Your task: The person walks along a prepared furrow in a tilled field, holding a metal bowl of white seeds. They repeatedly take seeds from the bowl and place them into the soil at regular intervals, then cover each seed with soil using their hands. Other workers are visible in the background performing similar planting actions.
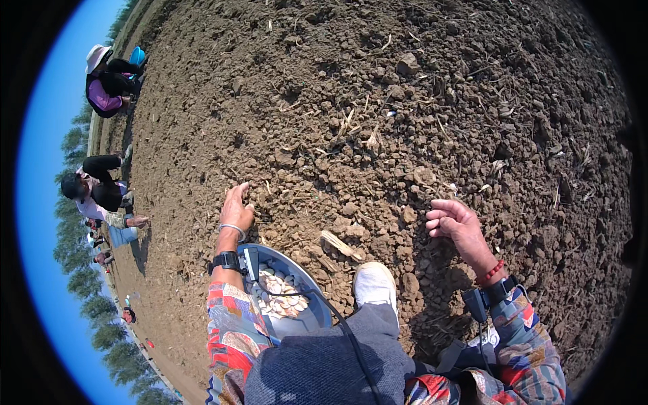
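Note:
My left hand [236, 207] reaches over the tilled soil [324, 167], just beyond the rim of a grey-blue plastic basin [304, 276]. Pale, clove-like pieces [283, 298] lie in a heap inside the basin, partly hidden by my left wrist, a strapped device and its cable. Over the soil at the right is my right hand [453, 220], its fingers bent and the thumb near them. Whether it holds something small cannot be told. A few small whitish pieces lie on the soil near its fingertips.
My white shoe [374, 286] stands right of the basin, beside dry stalk pieces [341, 245]. A black cable [349, 331] crosses my lap. Clods and straw cover the ground. At the left, one person [106, 83] crouches near a blue basin [136, 55], another [98, 187] by a pale blue container [123, 236].

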Available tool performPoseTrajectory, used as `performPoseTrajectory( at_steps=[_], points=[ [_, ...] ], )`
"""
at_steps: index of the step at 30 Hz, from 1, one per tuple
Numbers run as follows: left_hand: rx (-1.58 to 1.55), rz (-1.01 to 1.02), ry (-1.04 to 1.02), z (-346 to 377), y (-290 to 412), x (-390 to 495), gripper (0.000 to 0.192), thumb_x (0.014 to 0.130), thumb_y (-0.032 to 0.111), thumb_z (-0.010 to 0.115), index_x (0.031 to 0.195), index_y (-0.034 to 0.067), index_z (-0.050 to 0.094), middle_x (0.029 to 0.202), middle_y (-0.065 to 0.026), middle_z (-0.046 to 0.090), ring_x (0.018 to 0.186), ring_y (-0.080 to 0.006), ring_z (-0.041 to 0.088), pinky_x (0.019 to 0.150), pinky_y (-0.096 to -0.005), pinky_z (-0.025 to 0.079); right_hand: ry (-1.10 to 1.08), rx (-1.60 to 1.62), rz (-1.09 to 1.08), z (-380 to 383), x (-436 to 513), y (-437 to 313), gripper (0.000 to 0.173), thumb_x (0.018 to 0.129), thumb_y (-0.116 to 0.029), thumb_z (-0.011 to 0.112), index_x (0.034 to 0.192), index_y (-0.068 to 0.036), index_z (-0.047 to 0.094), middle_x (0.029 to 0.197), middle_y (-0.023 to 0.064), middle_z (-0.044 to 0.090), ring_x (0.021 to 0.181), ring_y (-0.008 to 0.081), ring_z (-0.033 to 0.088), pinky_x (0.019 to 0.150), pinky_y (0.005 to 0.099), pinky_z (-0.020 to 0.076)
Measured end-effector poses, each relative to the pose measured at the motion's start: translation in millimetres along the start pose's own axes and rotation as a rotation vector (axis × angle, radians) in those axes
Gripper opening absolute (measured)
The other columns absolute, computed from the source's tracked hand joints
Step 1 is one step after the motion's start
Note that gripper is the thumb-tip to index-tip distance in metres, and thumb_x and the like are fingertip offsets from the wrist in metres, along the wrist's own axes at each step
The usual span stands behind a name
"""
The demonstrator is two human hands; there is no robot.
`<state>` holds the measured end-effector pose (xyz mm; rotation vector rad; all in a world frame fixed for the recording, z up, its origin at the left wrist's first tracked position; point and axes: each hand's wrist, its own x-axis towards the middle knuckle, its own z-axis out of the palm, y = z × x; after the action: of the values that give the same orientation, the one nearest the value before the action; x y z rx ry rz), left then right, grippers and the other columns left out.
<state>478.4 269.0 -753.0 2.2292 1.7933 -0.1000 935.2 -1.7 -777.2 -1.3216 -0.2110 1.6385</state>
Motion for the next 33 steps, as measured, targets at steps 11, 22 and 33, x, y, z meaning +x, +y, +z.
performPoseTrajectory(
  at_steps=[11,22,33],
  points=[
    [-0.072,-0.304,-0.087,5,-11,-7,0.020,0.078,0.010,0.071,0.098,0.005,0.070,0.093,-0.0128,0.073,0.088,-0.0273,0.071,0.083,-0.0373,0.055,-0.013,0.005,-0.005,-2,1,2,0.033,0.099,0.001,0.050,0.131,0.003,0.055,0.112,0.0128,0.067,0.093,0.0165,0.068,0.080,0.0294,0.0589],
    [0.087,-0.079,0.066,-18,100,7,0.020,0.088,0.014,0.066,0.107,0.007,0.063,0.106,-0.0128,0.065,0.097,-0.0313,0.065,0.086,-0.0429,0.052,-0.012,0.018,0.015,0,1,-1,0.036,0.096,0.003,0.049,0.132,0.004,0.054,0.112,0.0131,0.067,0.093,0.0163,0.069,0.081,0.0287,0.0584],
    [-0.204,0.604,0.237,56,297,48,0.036,0.085,0.016,0.069,0.120,0.013,0.064,0.122,-0.0084,0.061,0.119,-0.0293,0.055,0.105,-0.0462,0.040,0.017,-0.058,0.086,5,-5,-5,0.039,0.096,0.000,0.046,0.133,0.004,0.054,0.112,0.0101,0.067,0.096,0.0140,0.067,0.084,0.0275,0.0569]
  ],
)
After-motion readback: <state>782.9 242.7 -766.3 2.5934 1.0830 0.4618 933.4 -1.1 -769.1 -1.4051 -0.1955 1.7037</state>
